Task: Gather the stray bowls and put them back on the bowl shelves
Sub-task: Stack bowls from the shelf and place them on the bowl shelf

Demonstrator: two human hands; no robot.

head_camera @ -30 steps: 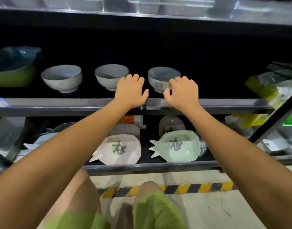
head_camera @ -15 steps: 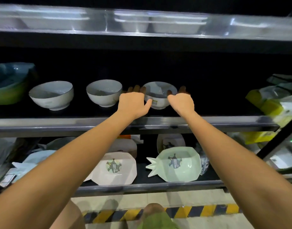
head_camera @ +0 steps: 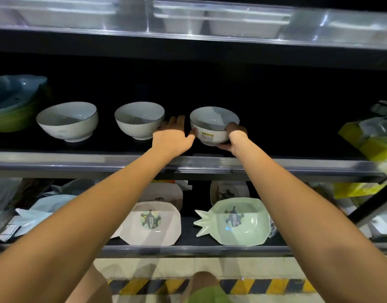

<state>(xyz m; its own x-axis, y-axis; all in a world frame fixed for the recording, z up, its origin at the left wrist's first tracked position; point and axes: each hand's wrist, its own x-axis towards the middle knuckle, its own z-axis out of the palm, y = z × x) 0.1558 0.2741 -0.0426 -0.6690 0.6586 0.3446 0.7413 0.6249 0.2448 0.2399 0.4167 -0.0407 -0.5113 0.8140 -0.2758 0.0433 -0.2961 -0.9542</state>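
Nearest are the person's knees and green shorts (head_camera: 207,294), over a yellow-and-black hazard stripe (head_camera: 264,285) on the floor. The bowl shelf's metal front rail (head_camera: 78,161) serves as the landmark.

Below the rail, on the lower shelf, lie two pineapple-shaped dishes, a pale pink dish (head_camera: 166,232) under the rail's middle and a mint green dish (head_camera: 249,230) to its right. Each carries a round sticker; the green one's vertical print looks like "SIMPLE-HOUSE" (the pink one's is too blurred to confirm).

Both forearms cross over the rail. Just behind it, the right hand (head_camera: 236,136) grasps the right white bowl (head_camera: 212,125), fingers curled round its far right side and thumb under its base. Whether the bowl's foot touches the shelf cannot be told. A small yellow label sits on the bowl's front wall, its writing unreadable. The left hand (head_camera: 171,138) is relaxed, with fingers extended into the gap beside that bowl and the thumb tip at its left wall.

Behind the rail's middle stands the centre white bowl (head_camera: 140,120), just beside the left hand, and further left the left white bowl (head_camera: 68,121), both upright and apart. At the rail's left end sits a blue-and-green stack of dishes (head_camera: 15,101); at its right end, yellow wrapped packages (head_camera: 371,136).

Above the rail, the upper shelf (head_camera: 210,42) carries clear trays.
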